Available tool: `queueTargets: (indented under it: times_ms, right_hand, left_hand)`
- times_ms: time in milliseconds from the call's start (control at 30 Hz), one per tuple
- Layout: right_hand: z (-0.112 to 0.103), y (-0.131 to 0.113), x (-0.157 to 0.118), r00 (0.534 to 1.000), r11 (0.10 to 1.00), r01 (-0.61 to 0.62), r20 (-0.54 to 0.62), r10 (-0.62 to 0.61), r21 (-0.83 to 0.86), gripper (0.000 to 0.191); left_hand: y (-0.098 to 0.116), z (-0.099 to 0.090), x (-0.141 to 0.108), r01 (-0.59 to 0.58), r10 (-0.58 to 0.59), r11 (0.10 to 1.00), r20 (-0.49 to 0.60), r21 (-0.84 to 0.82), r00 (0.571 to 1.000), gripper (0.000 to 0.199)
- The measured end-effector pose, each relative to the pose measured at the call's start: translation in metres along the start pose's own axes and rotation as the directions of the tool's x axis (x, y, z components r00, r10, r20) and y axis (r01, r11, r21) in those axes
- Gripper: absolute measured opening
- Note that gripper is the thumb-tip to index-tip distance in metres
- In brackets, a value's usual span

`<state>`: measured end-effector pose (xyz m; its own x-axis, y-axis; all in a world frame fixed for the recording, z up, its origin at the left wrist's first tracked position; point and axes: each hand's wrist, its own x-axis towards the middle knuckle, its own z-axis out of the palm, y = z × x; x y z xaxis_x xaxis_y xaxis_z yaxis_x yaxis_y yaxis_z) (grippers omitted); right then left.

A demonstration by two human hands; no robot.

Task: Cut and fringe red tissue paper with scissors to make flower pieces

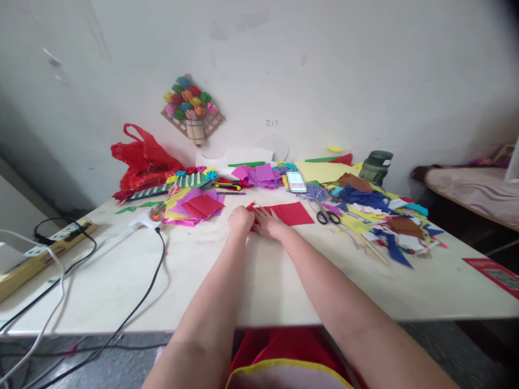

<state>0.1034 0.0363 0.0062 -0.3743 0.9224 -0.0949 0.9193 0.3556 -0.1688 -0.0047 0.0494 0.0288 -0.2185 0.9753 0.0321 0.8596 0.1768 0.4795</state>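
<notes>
Red paper [298,214] lies mid-frame under the right hand [267,222], fingers extended; the left hand [241,219], fingers curled, meets its left end, grip unclear.

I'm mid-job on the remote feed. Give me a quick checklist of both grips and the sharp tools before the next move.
1. Right grip laid on the red paper: ok.
2. Left grip pinching the paper's left end: cannot tell, fingers hidden.
3. Scissors apart from both grips: ok, lying to their right.
4. Yellow cutter's blade retracted: cannot tell, too small.
5. Table's right side uncluttered: not ok, paper scraps heaped there.
</notes>
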Motion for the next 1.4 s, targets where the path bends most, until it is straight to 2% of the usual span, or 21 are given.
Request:
queueTargets:
  times_ms: [133,267,400,500,667,933,1400]
  right_hand:
    - [0.000,0.000,0.003,1.000,0.998,0.026,0.010,-0.026,-0.056,0.065]
    - [-0.002,-0.001,0.002,1.000,0.999,0.024,0.008,-0.023,-0.043,0.065]
    - [-0.001,0.000,0.003,1.000,0.999,0.015,0.004,-0.015,-0.033,0.065]
    - [0.000,0.001,0.004,1.000,1.000,0.011,-0.004,-0.011,-0.015,0.066]
    - [0.002,0.002,0.004,1.000,1.000,-0.002,-0.020,0.003,0.020,0.070]
    - [0.003,0.009,0.003,0.999,1.000,-0.007,-0.048,0.007,0.004,0.072]
    - [-0.010,0.031,-0.012,0.997,0.995,-0.081,-0.004,0.081,0.054,0.090]
  left_hand:
    - [0.006,0.001,-0.008,-0.017,0.017,1.000,-0.003,0.019,1.000,0.030]
    - [0.008,0.003,-0.005,0.008,-0.008,1.000,0.009,-0.015,1.000,0.034]
    - [0.008,0.002,-0.001,0.050,-0.046,0.997,0.071,-0.058,0.996,0.038]
    - [0.006,0.001,0.000,0.036,-0.030,0.998,0.111,-0.049,0.993,0.038]
    - [0.000,0.003,0.000,-0.032,0.034,0.999,0.092,-0.021,0.995,0.039]
    - [-0.006,0.009,0.007,-0.077,0.077,0.997,0.062,0.008,0.995,0.030]
    - [-0.006,0.009,0.005,-0.162,0.160,0.975,0.026,0.155,0.987,0.028]
